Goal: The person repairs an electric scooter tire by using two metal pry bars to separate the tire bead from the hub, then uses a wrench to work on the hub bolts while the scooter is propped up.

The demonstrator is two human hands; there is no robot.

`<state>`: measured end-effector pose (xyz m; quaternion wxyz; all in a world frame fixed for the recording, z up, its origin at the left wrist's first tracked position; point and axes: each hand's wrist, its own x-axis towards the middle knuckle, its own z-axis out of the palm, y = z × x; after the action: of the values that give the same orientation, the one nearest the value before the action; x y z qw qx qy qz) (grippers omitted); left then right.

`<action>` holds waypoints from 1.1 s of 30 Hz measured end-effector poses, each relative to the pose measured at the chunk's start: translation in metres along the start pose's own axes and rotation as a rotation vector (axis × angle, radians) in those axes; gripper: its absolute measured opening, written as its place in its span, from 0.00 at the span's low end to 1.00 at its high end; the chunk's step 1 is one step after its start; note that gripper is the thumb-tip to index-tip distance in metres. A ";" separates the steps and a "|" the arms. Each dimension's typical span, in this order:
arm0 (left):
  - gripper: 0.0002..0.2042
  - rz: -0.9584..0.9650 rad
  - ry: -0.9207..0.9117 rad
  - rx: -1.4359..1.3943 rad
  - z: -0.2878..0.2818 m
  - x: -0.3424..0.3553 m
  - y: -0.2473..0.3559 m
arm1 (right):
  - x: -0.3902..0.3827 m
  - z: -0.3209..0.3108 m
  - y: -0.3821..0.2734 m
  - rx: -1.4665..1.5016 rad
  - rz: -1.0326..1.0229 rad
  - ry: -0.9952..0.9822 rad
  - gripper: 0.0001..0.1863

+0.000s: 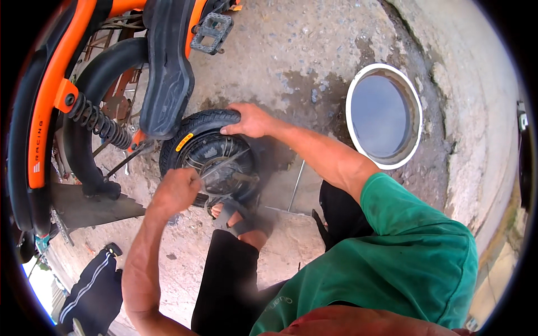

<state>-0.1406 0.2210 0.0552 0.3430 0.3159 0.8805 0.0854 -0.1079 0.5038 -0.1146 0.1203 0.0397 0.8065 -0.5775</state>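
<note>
Encircling dark hub (217,150), yellow-labelled black tyre (203,121), left hand (176,190) clenching metal rod (225,163), right hand (248,121) gripping tyre.

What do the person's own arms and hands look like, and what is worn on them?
The left hand and the right hand wear no gloves, and no watch or bracelet shows. The right sleeve is short and green; the left one is not in view.

Lettering (38,140) on orange frame (46,112) — yellow label (184,141) on tyre (207,119) — print (280,302) on green shirt (392,269)
</note>
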 end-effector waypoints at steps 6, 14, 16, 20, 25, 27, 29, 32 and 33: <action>0.14 -0.108 -0.234 -0.039 -0.018 0.024 -0.008 | 0.002 0.002 0.003 0.000 -0.011 0.008 0.42; 0.16 -0.100 -0.138 0.076 -0.006 0.013 -0.005 | 0.003 0.001 0.006 -0.003 -0.008 -0.013 0.41; 0.16 -0.051 -0.100 0.087 -0.004 0.011 -0.007 | 0.004 0.000 0.006 0.005 0.001 -0.019 0.40; 0.15 0.011 -0.068 0.093 -0.004 0.013 -0.012 | 0.001 0.002 0.003 0.006 -0.004 -0.015 0.42; 0.15 0.016 -0.051 0.052 0.009 0.029 -0.010 | 0.002 -0.002 0.007 0.057 -0.007 -0.029 0.42; 0.16 -0.024 -0.072 0.041 0.007 0.026 -0.003 | 0.006 0.004 0.009 0.036 -0.017 -0.021 0.42; 0.16 -0.054 -0.152 0.058 0.016 0.021 -0.007 | 0.005 0.004 0.012 0.036 -0.009 -0.034 0.42; 0.13 -0.254 -0.499 -0.397 0.016 0.012 0.027 | 0.008 -0.003 0.007 0.072 0.031 -0.163 0.38; 0.13 -0.251 -0.499 -0.388 0.021 0.011 0.036 | 0.008 -0.003 0.009 0.075 0.028 -0.154 0.38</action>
<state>-0.1149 0.2544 0.0463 0.6093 0.1451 0.7689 0.1285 -0.1145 0.5084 -0.1238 0.1885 0.0108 0.7720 -0.6069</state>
